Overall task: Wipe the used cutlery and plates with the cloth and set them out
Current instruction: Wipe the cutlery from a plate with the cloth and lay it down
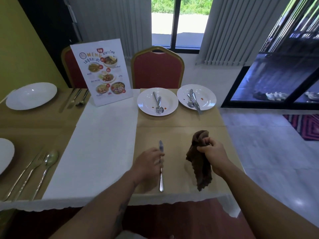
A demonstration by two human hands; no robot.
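the left edge of the view cuts off a white plate [5, 152], so only a slice of its rim shows. the left hand [148, 161] covers the middle of the knife [161, 178]. only the blade ahead of the hand and the handle behind it can be seen. whether the knife rests on the tan placemat [174, 135] or hangs just above it cannot be told. the cutlery on the two used plates overlaps and is hard to separate piece by piece.

the left hand's fingers [159, 155] are curled over the knife near where blade meets handle, grasping it, with the blade pointing away from the person. the right hand [213, 152], apart to the right, has its fingers [208, 141] clenched round a brown cloth [200, 164]. a bunched end sticks up above the fist and the longer end hangs down toward the near edge of the desk [103, 144].

beyond the hands, the first used plate [146, 104] carries a fork [158, 109] and other cutlery, with red smears. just beside it on the right, the second used plate [208, 99] holds more cutlery and red spots. a menu stand [101, 71] stands left of them, and a red chair [157, 69] is behind. at the far left lies a clean plate [31, 95]. a spoon [49, 161] lies with other cutlery next to the cut-off plate.
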